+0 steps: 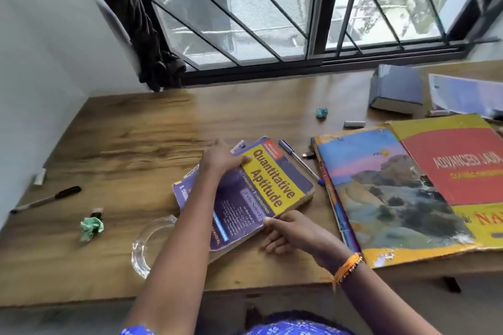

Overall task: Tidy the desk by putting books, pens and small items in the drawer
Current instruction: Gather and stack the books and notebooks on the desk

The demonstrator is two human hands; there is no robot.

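A thick purple and yellow book titled Quantitative Aptitude (272, 185) lies in the middle of the wooden desk (130, 144). My left hand (220, 159) grips its far left edge, thumb on the cover. My right hand (288, 231) holds its near edge, thumb on the cover and fingers below. A blue pen (299, 162) lies just right of the book. A black pen (46, 199) lies at the desk's left. No drawer is in view.
A landscape-cover book (386, 193) and a red and yellow book (457, 166) lie at right. Behind them stand a grey-blue book (396, 90) and papers (462, 95). Crumpled green paper (91, 228), a glass dish (147, 242), a teal scrap (321, 112) and a grey eraser (353, 124) are scattered.
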